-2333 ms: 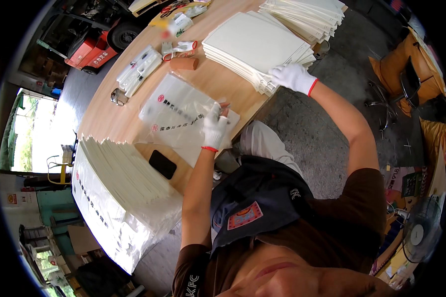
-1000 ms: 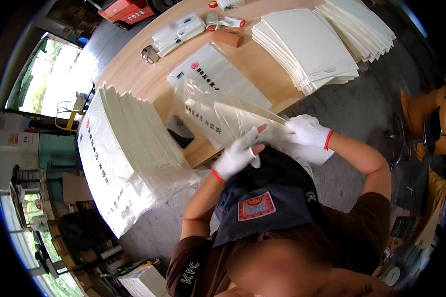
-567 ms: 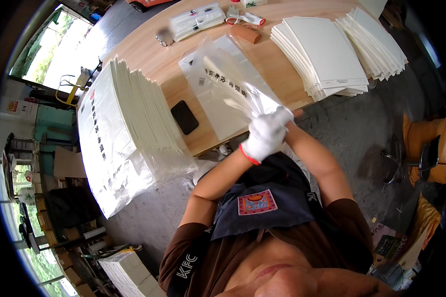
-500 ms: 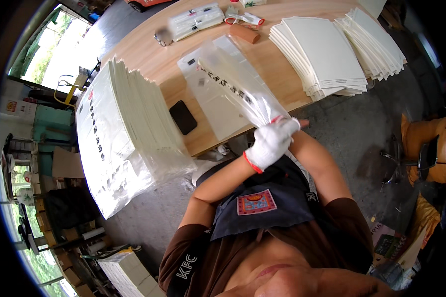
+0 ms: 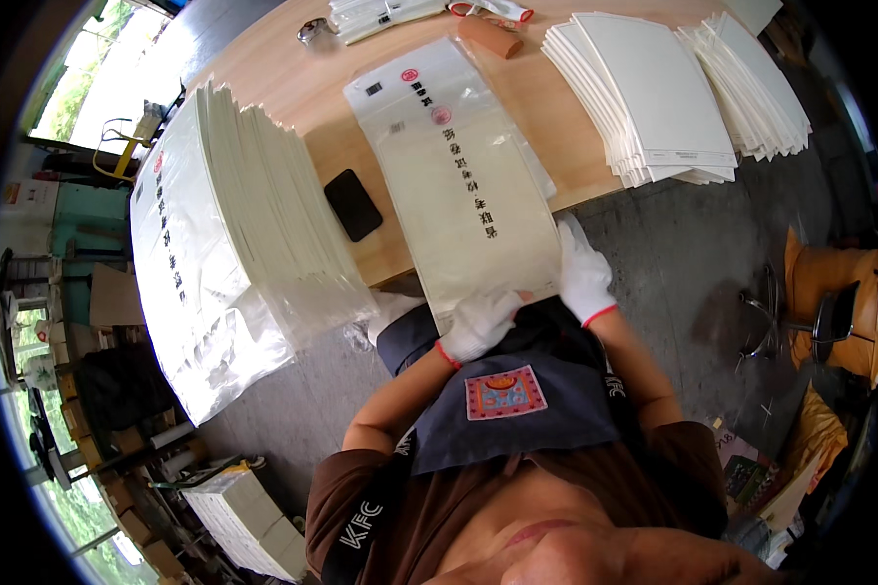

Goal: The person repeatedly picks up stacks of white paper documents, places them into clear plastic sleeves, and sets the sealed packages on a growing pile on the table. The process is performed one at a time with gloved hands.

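Note:
A clear plastic bag [image 5: 468,185] with a white sheet inside lies lengthwise on the wooden table [image 5: 293,88], its near end hanging over the table's front edge. My left hand [image 5: 480,322], in a white glove, grips that near end from below. My right hand [image 5: 583,273], also gloved, holds the bag's near right corner. A tall pile of printed clear bags [image 5: 234,244] lies to the left. Stacks of white sheets [image 5: 654,93] lie to the right.
A black phone [image 5: 352,204] lies between the bag pile and the bag. At the far edge are a brown tape roll [image 5: 490,37], small packets [image 5: 376,12] and a metal clip [image 5: 312,29]. An orange chair [image 5: 834,307] stands on the grey floor at right.
The bag was lifted off the table and held up between both hands, then laid flat again. Both hands now sit at its near end by the table edge.

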The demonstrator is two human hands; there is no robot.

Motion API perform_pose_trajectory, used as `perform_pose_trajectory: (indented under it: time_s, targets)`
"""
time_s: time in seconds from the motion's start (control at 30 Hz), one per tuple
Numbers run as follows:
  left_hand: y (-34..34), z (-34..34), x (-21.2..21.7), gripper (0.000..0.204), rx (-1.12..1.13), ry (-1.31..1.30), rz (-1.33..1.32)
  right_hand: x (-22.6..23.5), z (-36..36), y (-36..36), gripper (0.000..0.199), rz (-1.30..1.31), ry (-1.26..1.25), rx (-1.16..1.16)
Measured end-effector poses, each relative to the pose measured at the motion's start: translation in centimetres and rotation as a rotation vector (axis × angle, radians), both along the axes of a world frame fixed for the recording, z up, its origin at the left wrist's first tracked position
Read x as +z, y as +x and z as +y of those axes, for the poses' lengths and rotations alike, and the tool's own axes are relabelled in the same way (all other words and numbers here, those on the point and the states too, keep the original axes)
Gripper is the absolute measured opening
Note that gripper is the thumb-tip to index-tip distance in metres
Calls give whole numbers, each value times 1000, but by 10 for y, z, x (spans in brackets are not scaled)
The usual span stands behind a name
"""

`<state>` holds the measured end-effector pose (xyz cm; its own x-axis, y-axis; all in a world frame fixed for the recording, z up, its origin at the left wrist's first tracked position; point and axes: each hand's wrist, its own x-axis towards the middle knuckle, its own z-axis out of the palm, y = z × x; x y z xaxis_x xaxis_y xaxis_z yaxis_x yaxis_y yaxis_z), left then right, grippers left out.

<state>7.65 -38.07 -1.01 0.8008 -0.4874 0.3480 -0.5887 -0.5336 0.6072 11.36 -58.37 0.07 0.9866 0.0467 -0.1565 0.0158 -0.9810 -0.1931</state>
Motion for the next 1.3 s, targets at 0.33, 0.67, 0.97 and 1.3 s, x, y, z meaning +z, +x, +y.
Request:
perform_pose_trajectory:
  time_s: [0.33, 0.67, 0.97, 1.3]
  targets:
    - [-82, 88, -18, 21, 555, -49, -27, 29, -40, -64, 21, -174, -159, 733]
    - [-11, 67, -5, 16, 783, -157, 55, 9, -14, -24, 22, -237, -283, 440]
    - [-79, 105, -64, 19, 868, -484, 507, -58, -63, -18, 32, -133, 228, 126]
    - [4, 85, 134, 15, 477, -209, 241, -97, 73, 21, 42, 836, 1945, -234]
